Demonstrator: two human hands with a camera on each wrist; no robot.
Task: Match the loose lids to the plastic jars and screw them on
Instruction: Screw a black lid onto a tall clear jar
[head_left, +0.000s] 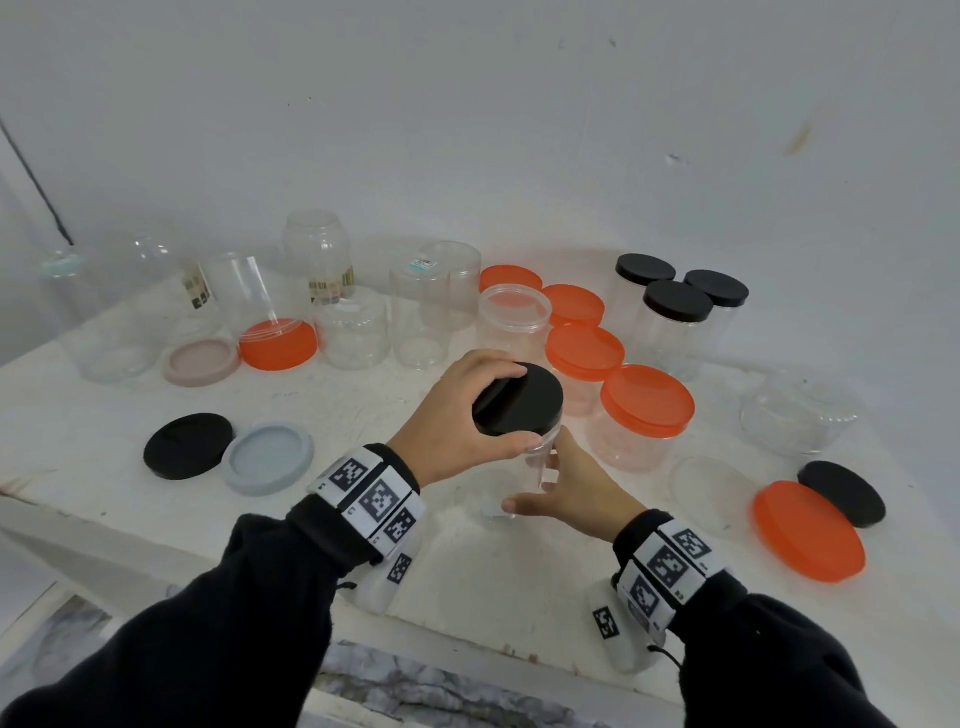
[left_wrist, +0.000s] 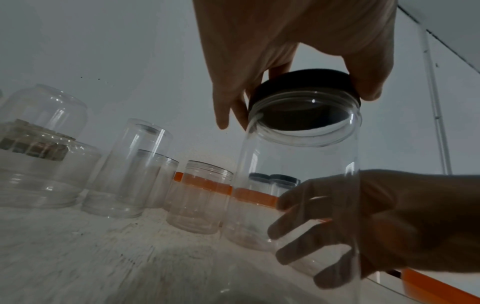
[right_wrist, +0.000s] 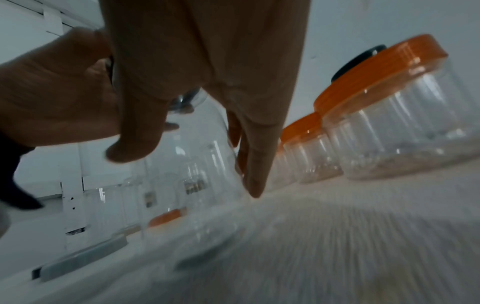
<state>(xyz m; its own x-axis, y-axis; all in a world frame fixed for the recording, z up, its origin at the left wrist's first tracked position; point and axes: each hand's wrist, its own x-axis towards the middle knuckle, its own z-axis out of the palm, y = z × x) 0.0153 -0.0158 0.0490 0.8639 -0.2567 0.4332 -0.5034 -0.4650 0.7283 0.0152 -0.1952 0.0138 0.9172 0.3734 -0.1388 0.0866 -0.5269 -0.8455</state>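
Note:
A clear plastic jar (head_left: 511, 473) stands on the white table (head_left: 363, 415) near its front middle. A black lid (head_left: 540, 395) sits on its mouth. My left hand (head_left: 519, 408) grips that lid from above, thumb on the near rim and fingers on the far rim. My right hand (head_left: 535, 486) holds the lower body of the jar, thumb on the near side. From the left wrist, the black lid (left_wrist: 303, 82) caps the jar (left_wrist: 298, 164), and the right hand's fingers (left_wrist: 288, 228) curl round its wall. The right wrist view is blurred; the right hand (right_wrist: 192, 170) wraps the jar (right_wrist: 192, 144).
Loose lids lie around: black (head_left: 188, 445), grey-blue (head_left: 269, 457) and pink (head_left: 202, 360) at the left, orange (head_left: 810, 530), black (head_left: 841, 492) and clear (head_left: 711, 491) at the right. Orange-lidded jars (head_left: 647, 400), black-lidded jars (head_left: 678, 301) and uncapped clear jars (head_left: 514, 312) crowd the back.

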